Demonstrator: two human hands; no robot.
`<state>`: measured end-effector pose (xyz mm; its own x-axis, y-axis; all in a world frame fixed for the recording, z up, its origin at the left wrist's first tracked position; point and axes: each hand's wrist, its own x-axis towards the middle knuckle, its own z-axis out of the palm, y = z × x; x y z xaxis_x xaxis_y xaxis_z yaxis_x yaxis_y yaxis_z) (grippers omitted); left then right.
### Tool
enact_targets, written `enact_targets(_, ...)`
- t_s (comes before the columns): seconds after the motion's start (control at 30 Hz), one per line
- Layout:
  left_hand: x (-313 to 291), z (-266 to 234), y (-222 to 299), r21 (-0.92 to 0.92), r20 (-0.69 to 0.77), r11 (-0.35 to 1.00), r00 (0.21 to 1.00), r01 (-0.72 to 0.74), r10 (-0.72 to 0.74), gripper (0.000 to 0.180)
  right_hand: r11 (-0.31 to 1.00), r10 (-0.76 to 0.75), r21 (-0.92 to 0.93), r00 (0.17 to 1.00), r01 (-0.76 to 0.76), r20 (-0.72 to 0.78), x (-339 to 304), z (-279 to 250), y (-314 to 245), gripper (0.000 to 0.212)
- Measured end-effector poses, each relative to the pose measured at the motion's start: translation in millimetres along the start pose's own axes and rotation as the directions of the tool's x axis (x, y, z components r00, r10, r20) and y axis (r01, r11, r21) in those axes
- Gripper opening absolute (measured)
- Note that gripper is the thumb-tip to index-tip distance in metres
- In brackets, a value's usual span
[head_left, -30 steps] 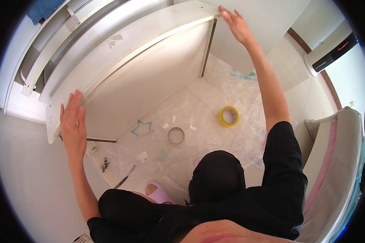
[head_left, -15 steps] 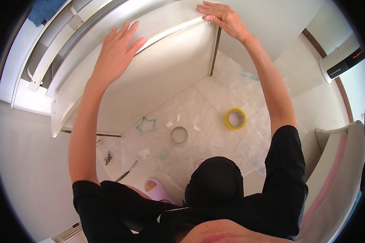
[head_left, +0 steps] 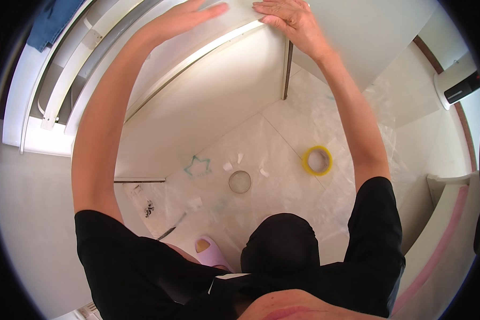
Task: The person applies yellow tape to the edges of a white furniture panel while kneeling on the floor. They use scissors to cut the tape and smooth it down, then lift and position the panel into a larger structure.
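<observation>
A long white panel [head_left: 239,17] runs diagonally across the top of the view, above an upright white board [head_left: 208,85]. My left hand [head_left: 184,18] is over this panel with its fingers stretched out. The upper edge of the picture cuts part of it off, and I cannot tell whether it touches the surface. At the panel's right end, close to the corner with another white board [head_left: 368,32], my right hand [head_left: 290,24] lies with its fingers extended flat. Neither hand holds anything visible.
On the floor, covered with clear plastic sheeting [head_left: 272,197], lie a yellow tape roll [head_left: 328,166], a thin ring [head_left: 240,182] and white scraps [head_left: 264,172]. Slatted white parts [head_left: 72,69] and blue cloth [head_left: 53,24] are upper left. A white-and-black device [head_left: 456,88] stands right.
My left hand has moved forward and to the right along the panel, nearer my right hand. My right hand stays at the panel's right end. The view has shifted slightly.
</observation>
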<state>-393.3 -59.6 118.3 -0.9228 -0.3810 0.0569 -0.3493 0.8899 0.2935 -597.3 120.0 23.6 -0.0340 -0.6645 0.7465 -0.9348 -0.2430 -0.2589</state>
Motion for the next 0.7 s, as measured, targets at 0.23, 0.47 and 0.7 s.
enact_targets(0.23,15,43,12,0.24,0.15,0.959,0.981,-0.155,0.121,0.094,0.989,-0.134,-0.085,0.972,0.119,-0.192,-9,15,11,0.035)
enact_targets(0.47,-12,55,19,0.315,-0.011,0.934,0.983,-0.168,0.181,0.081,0.978,-0.203,-0.101,0.951,0.183,-0.235,-11,20,14,0.038)
enact_targets(0.7,-52,61,24,0.314,-0.165,0.937,0.963,-0.153,0.213,0.069,0.975,-0.204,-0.142,0.947,0.173,-0.247,-15,18,14,0.04)
